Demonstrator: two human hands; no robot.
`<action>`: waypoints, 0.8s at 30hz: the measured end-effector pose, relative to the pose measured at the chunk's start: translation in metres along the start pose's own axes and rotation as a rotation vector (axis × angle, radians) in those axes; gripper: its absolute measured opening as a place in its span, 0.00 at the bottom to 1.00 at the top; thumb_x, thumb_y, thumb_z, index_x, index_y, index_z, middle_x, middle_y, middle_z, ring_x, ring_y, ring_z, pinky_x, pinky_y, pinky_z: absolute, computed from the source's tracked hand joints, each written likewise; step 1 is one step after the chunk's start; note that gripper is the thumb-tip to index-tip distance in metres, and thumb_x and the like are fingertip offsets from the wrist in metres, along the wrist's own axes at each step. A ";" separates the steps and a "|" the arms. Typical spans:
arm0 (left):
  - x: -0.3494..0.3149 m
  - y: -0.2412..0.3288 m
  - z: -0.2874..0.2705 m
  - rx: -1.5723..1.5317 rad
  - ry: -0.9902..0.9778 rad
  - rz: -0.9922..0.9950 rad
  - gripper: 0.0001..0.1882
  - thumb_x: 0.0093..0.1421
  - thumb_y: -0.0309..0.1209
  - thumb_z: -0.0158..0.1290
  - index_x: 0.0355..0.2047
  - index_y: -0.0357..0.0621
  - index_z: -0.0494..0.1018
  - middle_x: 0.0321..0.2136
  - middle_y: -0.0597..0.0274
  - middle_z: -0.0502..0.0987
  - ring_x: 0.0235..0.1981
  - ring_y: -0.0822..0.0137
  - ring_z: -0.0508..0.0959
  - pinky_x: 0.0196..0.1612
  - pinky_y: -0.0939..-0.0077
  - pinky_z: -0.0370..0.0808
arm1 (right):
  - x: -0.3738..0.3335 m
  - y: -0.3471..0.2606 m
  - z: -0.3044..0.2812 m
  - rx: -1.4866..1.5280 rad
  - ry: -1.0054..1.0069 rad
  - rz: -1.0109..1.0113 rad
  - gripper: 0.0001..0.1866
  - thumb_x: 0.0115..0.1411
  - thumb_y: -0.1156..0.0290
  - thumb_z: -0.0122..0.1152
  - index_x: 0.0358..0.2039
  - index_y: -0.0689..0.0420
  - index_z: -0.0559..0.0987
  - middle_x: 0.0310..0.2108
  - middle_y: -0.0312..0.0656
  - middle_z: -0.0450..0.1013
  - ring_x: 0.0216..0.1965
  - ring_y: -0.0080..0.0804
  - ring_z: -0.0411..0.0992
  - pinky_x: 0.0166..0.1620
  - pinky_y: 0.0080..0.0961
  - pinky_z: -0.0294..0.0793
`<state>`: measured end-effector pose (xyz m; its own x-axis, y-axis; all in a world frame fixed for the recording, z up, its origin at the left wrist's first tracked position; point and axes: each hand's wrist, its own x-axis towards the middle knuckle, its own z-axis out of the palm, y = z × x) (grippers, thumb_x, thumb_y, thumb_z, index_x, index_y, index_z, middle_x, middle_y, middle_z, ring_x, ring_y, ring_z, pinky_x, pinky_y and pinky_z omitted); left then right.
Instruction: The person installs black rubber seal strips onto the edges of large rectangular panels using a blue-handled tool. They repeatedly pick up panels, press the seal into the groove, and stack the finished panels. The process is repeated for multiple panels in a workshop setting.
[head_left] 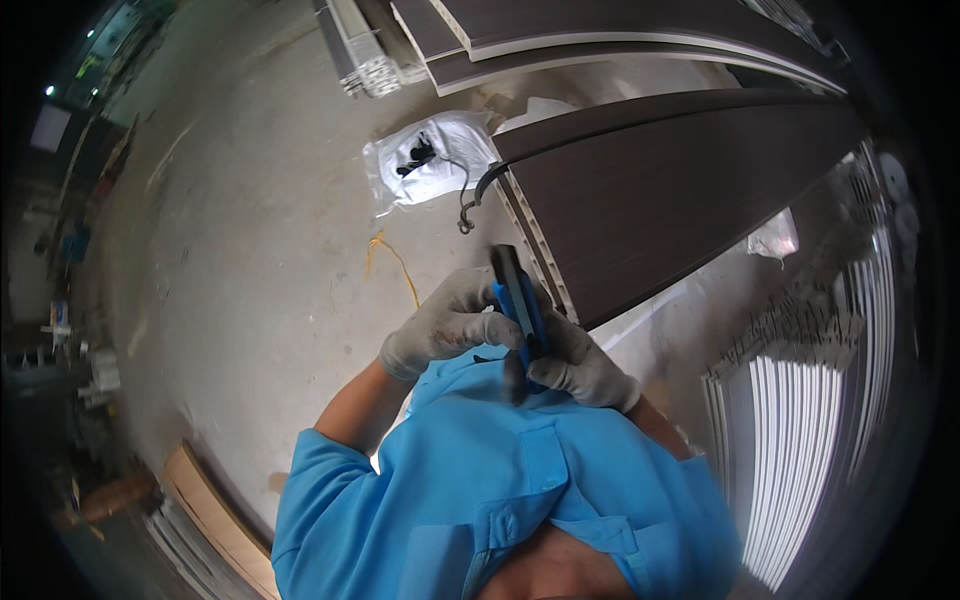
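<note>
My left hand [450, 325], in a pale grey work glove, is closed around a blue-and-black elongated hand tool [522, 305] in front of my chest. On the tool's other side, my right hand [585, 368], gloved alike, grips its lower part with the thumb bent toward it. The tool's dark end points away from me; its exact kind is not clear. Just beyond my right hand lies a dark brown panel [670, 200] with a pale hollow-celled end. A dark curved strip [487, 183] sticks out from the panel's near left corner.
A white plastic bag [440, 185] with black pieces on it lies on the concrete floor [250, 230]. Yellow string [395, 255] lies nearer. More brown panels [600, 25] and bundled profiles [360, 60] lie at the far side. Stacked white strips [790, 440] stand at right; boards [215, 510] lie at lower left.
</note>
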<state>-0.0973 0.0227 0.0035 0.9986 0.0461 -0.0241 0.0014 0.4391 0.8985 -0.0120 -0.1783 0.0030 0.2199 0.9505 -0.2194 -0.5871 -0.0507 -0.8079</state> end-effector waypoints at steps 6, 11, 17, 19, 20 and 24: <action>0.049 -0.023 -0.113 0.309 0.375 0.093 0.27 0.66 0.42 0.56 0.57 0.33 0.69 0.52 0.54 0.75 0.48 0.67 0.76 0.49 0.74 0.73 | 0.027 0.041 0.027 -0.226 0.328 -0.197 0.19 0.71 0.58 0.53 0.53 0.59 0.68 0.28 0.33 0.70 0.26 0.16 0.67 0.29 0.16 0.67; 0.060 -0.059 -0.149 0.247 -0.162 0.122 0.25 0.70 0.42 0.51 0.59 0.35 0.66 0.50 0.56 0.73 0.54 0.68 0.72 0.55 0.72 0.70 | 0.050 0.073 0.038 -0.551 0.683 -0.315 0.17 0.70 0.60 0.56 0.49 0.61 0.70 0.28 0.36 0.74 0.26 0.21 0.73 0.27 0.21 0.72; 0.019 -0.051 -0.142 0.255 -0.050 -0.055 0.21 0.71 0.47 0.47 0.40 0.39 0.73 0.30 0.68 0.74 0.32 0.76 0.73 0.39 0.78 0.71 | 0.071 0.078 0.022 -1.101 0.899 -0.540 0.18 0.68 0.66 0.58 0.53 0.62 0.69 0.28 0.49 0.76 0.26 0.43 0.78 0.29 0.34 0.75; 0.010 -0.043 -0.136 0.248 0.008 -0.069 0.21 0.71 0.48 0.47 0.37 0.40 0.74 0.27 0.70 0.72 0.27 0.78 0.71 0.34 0.80 0.70 | 0.076 0.077 0.012 -1.138 0.879 -0.528 0.19 0.68 0.65 0.58 0.54 0.62 0.69 0.28 0.49 0.76 0.26 0.44 0.78 0.28 0.35 0.76; 0.006 -0.040 -0.134 0.250 0.033 -0.072 0.21 0.71 0.47 0.48 0.36 0.40 0.74 0.26 0.70 0.70 0.26 0.78 0.69 0.32 0.81 0.69 | 0.079 0.078 0.008 -1.161 0.864 -0.532 0.20 0.68 0.64 0.58 0.54 0.61 0.69 0.27 0.48 0.76 0.26 0.45 0.78 0.28 0.35 0.76; -0.002 -0.026 -0.118 0.257 0.107 -0.092 0.21 0.71 0.47 0.48 0.34 0.40 0.73 0.21 0.72 0.67 0.22 0.82 0.65 0.25 0.84 0.63 | 0.093 0.089 -0.007 -1.383 0.878 -0.470 0.18 0.67 0.62 0.59 0.50 0.58 0.70 0.27 0.49 0.77 0.26 0.52 0.78 0.27 0.42 0.74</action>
<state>-0.1058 0.1167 -0.0712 0.9826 0.1171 -0.1442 0.1182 0.2047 0.9717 -0.0383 -0.0967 -0.0930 0.7735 0.5420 0.3286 0.6097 -0.4946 -0.6194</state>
